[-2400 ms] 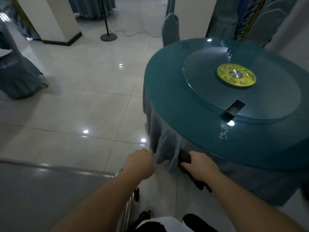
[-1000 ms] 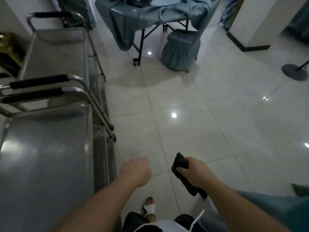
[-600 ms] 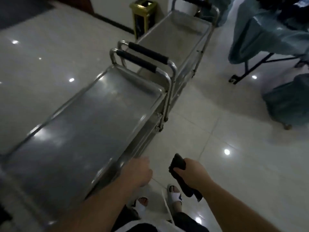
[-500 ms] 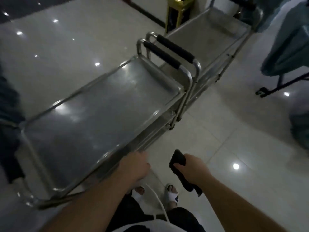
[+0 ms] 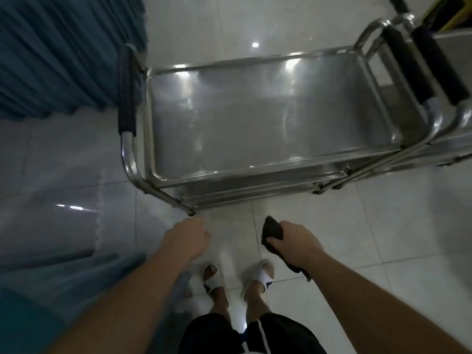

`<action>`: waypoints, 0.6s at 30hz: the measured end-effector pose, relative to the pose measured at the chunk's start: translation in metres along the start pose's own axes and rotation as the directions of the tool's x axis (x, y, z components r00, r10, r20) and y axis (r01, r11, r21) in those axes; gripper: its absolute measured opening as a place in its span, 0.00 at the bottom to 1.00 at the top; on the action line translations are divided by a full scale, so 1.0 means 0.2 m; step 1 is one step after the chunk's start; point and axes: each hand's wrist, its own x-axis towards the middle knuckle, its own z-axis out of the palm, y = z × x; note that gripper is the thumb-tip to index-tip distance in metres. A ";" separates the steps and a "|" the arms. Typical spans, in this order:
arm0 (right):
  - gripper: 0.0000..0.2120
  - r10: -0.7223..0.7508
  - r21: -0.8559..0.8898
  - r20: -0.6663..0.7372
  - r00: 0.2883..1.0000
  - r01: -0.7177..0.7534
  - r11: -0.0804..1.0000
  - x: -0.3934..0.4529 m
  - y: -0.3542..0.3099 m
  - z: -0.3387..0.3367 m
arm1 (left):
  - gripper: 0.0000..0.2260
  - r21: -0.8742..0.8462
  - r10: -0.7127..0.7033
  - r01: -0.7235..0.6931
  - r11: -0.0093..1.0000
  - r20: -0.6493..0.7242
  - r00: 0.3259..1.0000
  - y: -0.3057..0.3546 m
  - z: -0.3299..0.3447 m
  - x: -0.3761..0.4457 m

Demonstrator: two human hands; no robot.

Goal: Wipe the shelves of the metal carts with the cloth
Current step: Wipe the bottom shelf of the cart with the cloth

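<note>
Person stood on pale floor tiles [image 5: 344, 226], head view looking steeply down. Right hand [image 5: 296, 245] was closed around a dark cloth [image 5: 273, 232]; one bunched end stuck out past the thumb side toward the cart, the other end trailed out below the heel of the hand, back toward the body. Cloth was held in the air over the floor and touched no shelf. Left hand [image 5: 187, 240] hung level with the right, fingers curled into a loose fist, nothing in it. The near metal cart [image 5: 268, 116] stood just ahead of both hands, its long side facing the person; the top shelf [image 5: 255, 123] was bare steel with light glare along the far edge and faint streaks across the surface. Rims of lower shelves [image 5: 255, 187] showed beneath the near edge, closest to the cloth. A padded handle [image 5: 126, 90] stood at the cart end ahead and left of the left hand; two more padded handles [image 5: 421, 65] sat close together ahead and far right of the right hand, where a second cart [image 5: 447, 149] butted up against the first. Teal pleated fabric [image 5: 58, 52] hung well ahead and left of the left hand. A blurred teal surface [image 5: 38, 290] lay beside the left forearm. Two feet in white slide sandals [image 5: 263, 275] stood below and between the hands.
</note>
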 end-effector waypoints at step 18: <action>0.16 -0.309 0.082 -0.058 0.949 0.313 0.946 0.71 -0.36 0.51 | 0.23 -0.280 -0.273 0.236 0.931 -0.103 0.956 -0.42 0.45 0.39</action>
